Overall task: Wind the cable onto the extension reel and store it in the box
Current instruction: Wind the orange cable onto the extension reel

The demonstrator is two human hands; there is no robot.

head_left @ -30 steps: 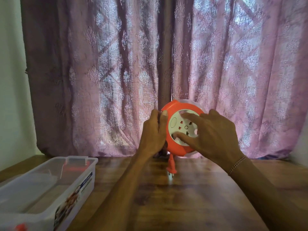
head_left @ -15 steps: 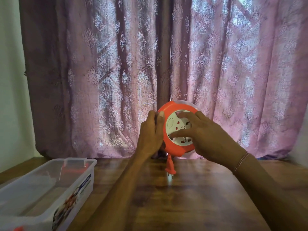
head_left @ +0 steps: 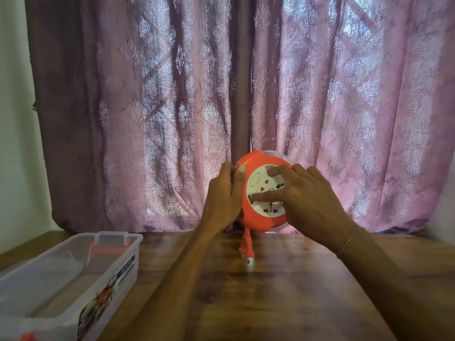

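Note:
An orange round extension reel [head_left: 256, 219] with a white socket face is held upright above the wooden table [head_left: 283, 291], in front of the curtain. My left hand [head_left: 225, 198] grips its left rim, thumb on the orange edge. My right hand [head_left: 305, 200] lies over the white face, fingers spread, the index finger pressed across the middle. A short end of orange cable with the plug [head_left: 247, 249] hangs below the reel, its tip near the table. The clear plastic box [head_left: 115, 264] stands open at the lower left.
A pink patterned curtain [head_left: 246, 94] hangs close behind the reel. A pale wall [head_left: 17, 119] rises at the left. Inside the box a clear lid part with an orange clip [head_left: 108, 248] rests at its far end.
My right hand's fingers have shifted round on the white face, turning it. The hanging plug end has stayed short below the reel. The left hand keeps its grip.

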